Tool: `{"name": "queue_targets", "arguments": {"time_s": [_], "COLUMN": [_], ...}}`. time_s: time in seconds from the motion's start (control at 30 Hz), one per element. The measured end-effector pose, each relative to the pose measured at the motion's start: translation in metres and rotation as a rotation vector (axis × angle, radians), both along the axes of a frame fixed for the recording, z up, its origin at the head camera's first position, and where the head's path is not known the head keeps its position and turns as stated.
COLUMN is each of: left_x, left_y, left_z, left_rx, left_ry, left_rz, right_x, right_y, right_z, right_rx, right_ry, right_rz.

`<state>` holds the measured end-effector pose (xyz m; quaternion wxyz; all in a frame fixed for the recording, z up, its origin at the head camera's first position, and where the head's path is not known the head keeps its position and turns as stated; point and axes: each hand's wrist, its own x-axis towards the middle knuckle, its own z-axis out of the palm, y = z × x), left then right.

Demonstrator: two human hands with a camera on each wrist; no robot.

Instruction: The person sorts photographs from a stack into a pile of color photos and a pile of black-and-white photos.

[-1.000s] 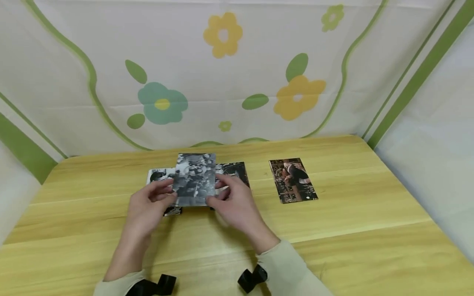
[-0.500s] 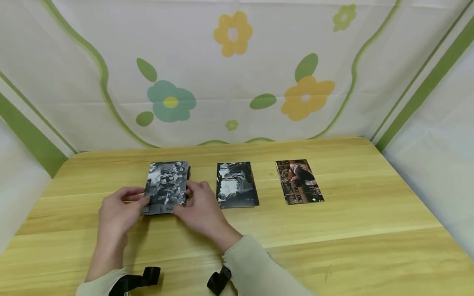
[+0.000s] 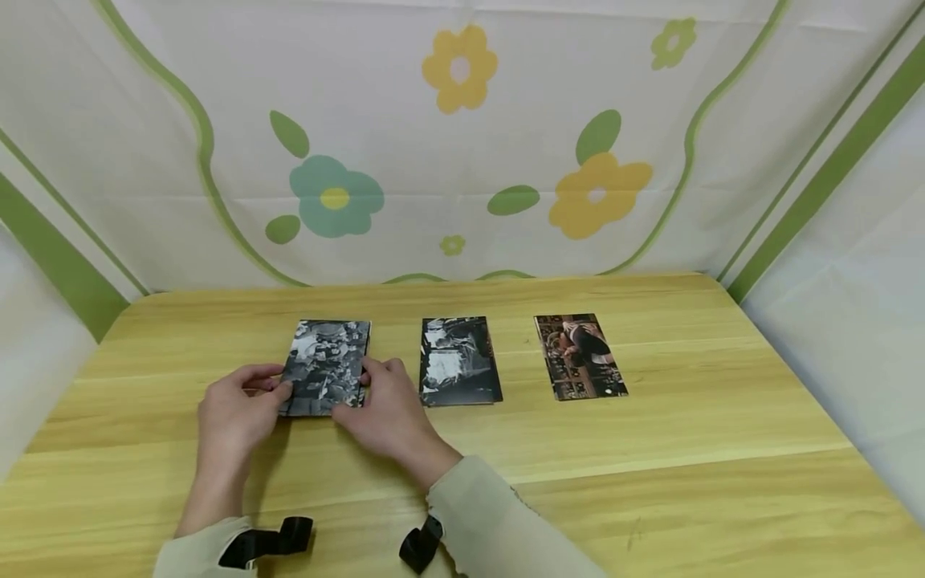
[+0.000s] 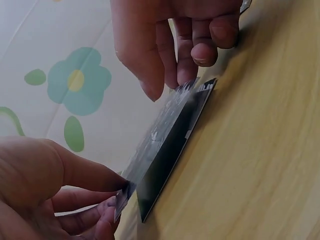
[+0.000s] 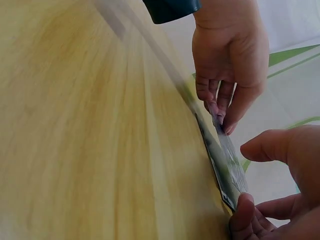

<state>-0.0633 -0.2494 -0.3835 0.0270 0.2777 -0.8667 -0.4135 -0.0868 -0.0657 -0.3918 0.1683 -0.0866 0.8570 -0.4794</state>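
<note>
Above the left stack, a black-and-white photo card (image 3: 325, 365) is tilted, with a dark card (image 4: 162, 172) just beneath it in the left wrist view. My left hand (image 3: 234, 405) pinches its left edge between thumb and fingers. At the card's right side is my right hand (image 3: 393, 413). Its fingertips touch the edge, while in the right wrist view its thumb (image 5: 265, 147) stands off the card's face. A gap shows between the held card and the one below on my left hand's side.
A second stack (image 3: 458, 361) with a black-and-white picture lies in the middle of the wooden table (image 3: 650, 482). Farther right lies a stack topped by a brown-toned picture card (image 3: 581, 357). Behind the table hangs a white cloth (image 3: 433, 160) printed with flowers.
Both hands have carried the black-and-white photo card left and down, from between the left and middle stacks to over the left stack. Over the last half second it has shifted only slightly.
</note>
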Motion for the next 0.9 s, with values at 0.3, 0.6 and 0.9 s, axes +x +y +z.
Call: {"name": "queue_targets", "arguments": {"time_s": [0.3,0.6,0.9], "left_x": [-0.002,-0.002,0.0], "left_y": [0.001,0.002,0.004], "left_z": [-0.007,-0.01,-0.009], "left_rx": [-0.073,-0.104,-0.045], "left_ry": [0.04,0.062,0.047], "left_rz": [-0.022,-0.065,0.01], "right_x": [-0.004,-0.006,-0.006], "right_y": [-0.002,-0.004,0.009], "right_z": [-0.002,-0.004,-0.007], "right_rx": [0.094,0.077,-0.059], "right_ry": [0.032,0.026,-0.009], "right_rz": [0.005,-0.006,-0.017]}}
